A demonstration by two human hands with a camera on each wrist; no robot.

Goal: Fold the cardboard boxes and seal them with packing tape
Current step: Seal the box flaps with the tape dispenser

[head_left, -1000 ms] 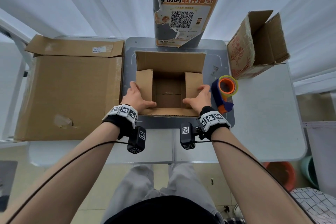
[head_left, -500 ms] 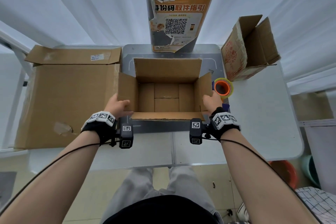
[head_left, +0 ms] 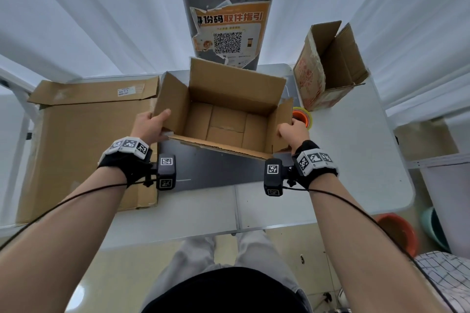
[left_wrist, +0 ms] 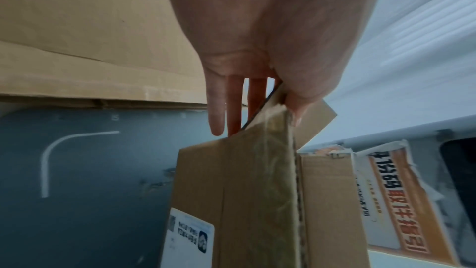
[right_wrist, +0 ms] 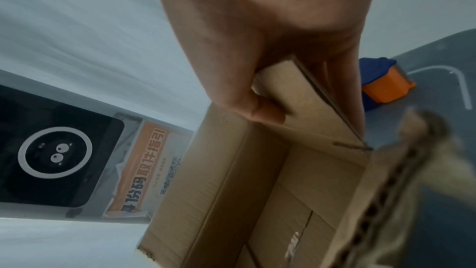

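Observation:
An open brown cardboard box is held tilted above the grey mat, all of its top flaps standing open. My left hand pinches the box's left flap, thumb on the inside and fingers on the outside. On the other side my right hand pinches the right flap the same way. An orange and blue tape dispenser lies just beyond my right hand, mostly hidden by the box, with its handle showing in the right wrist view.
A large flattened cardboard sheet covers the left of the white table. A second open box with red print stands at the back right. A grey kiosk with an orange poster rises behind the mat. Buckets sit on the floor at right.
The side flaps were pressed inward a second ago, then opened out. Both hands moved to the outer flaps, and the box is now lifted and tilted off the mat.

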